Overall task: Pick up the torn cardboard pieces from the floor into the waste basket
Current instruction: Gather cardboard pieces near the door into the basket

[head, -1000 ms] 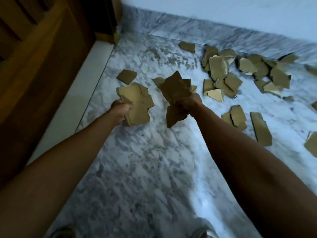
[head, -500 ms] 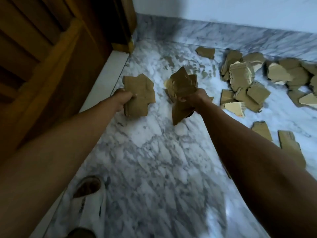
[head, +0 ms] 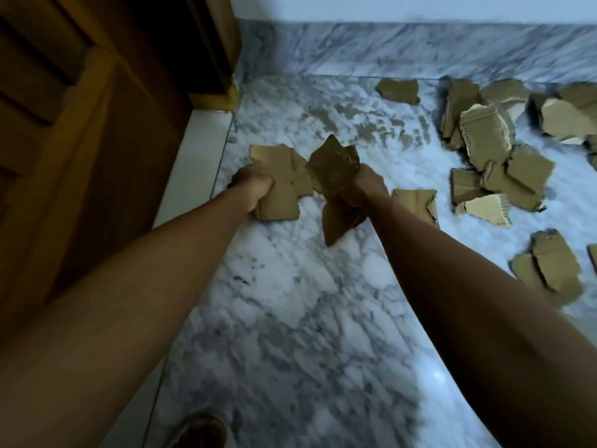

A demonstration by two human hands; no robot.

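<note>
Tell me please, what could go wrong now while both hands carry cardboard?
The right hand grips a crumpled bundle whose lower flap hangs loose, so a piece may fall. The left hand holds its flat pieces only at one edge; they could slip. No waste basket is visible, so the carry may be long.

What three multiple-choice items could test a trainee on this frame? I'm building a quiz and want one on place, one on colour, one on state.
1. Where do most loose cardboard pieces lie?
A. right of the hands
B. against the wooden door
C. in a basket

2. What colour is the floor?
A. plain black
B. white-grey marble
C. red tile

3. What are the hands doing?
A. both open
B. only one holds cardboard
C. each grips a cardboard bundle

Answers: 1 A, the scatter lies on the right; 2 B, veined marble shows; 3 C, left hand grips the flat bundle, right hand the crumpled bundle.
</note>
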